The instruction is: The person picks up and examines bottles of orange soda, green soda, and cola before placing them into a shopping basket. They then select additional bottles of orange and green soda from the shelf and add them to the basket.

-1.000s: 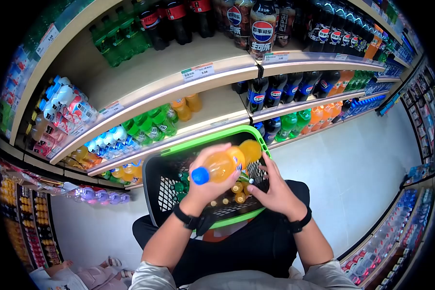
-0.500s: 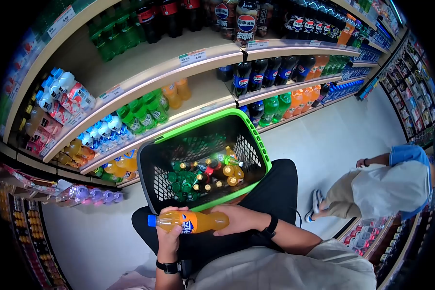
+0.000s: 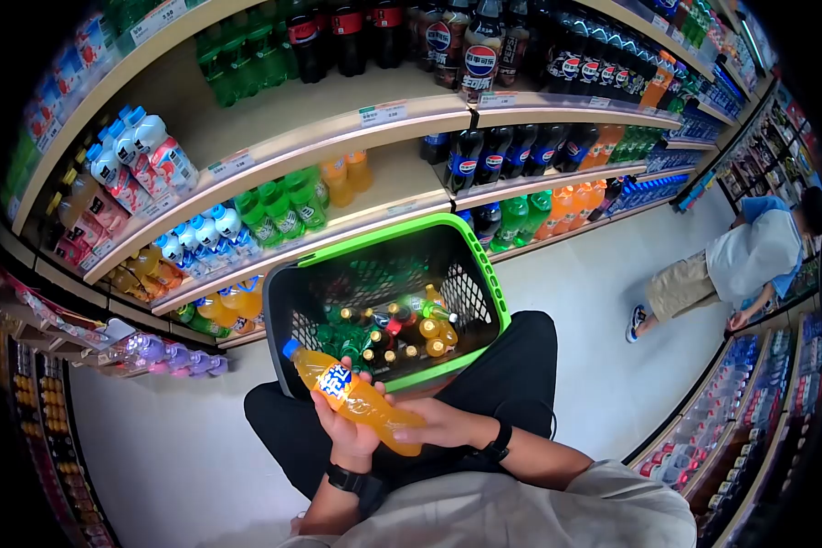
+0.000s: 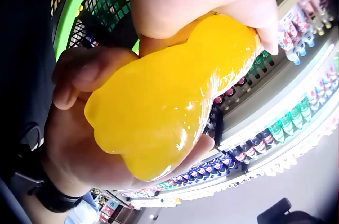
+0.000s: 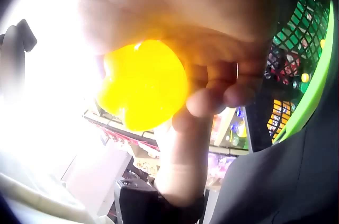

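Orange soda bottle [image 3: 379, 408] just tipped cap-first toward the basket [image 3: 338, 283], so the label's [image 3: 336, 384] easier to read imo. It's by the basket's near side: left hand [image 3: 349, 437] has a grip round the middle, right hand [image 3: 446, 425] cups the base.

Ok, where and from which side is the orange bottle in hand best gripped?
Probably round the waist of the orange bottle, below the label, from the side of the left hand: the body narrows there, while the right hand touches the base. It slants, blue cap pointing toward the basket.
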`<action>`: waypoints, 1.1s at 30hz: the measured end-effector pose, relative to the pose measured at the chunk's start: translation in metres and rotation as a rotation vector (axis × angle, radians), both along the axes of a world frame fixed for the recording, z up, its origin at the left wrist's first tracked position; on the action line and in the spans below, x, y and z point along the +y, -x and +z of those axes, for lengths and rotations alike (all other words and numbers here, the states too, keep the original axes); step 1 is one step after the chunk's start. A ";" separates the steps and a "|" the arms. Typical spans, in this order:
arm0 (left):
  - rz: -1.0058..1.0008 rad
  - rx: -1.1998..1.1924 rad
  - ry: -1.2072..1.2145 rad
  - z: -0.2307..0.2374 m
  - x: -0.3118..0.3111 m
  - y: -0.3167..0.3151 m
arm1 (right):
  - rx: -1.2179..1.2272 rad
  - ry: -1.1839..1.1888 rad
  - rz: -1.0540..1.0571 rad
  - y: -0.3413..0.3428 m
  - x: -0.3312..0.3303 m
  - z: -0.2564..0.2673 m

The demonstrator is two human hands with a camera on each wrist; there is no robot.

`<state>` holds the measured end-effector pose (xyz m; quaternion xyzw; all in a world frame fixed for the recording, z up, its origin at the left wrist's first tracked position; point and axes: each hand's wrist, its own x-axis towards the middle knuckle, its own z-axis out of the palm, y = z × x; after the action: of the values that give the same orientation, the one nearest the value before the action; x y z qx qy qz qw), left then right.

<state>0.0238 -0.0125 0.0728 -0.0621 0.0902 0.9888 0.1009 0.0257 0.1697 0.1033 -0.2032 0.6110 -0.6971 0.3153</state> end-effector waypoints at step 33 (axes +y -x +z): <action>-0.066 0.214 0.337 0.033 -0.017 0.008 | -0.351 0.057 0.160 -0.001 -0.013 0.018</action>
<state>0.0158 -0.0294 0.1060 0.0305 0.2664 0.9569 0.1115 0.0266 0.1571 0.1217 -0.1356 0.5085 -0.7116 0.4655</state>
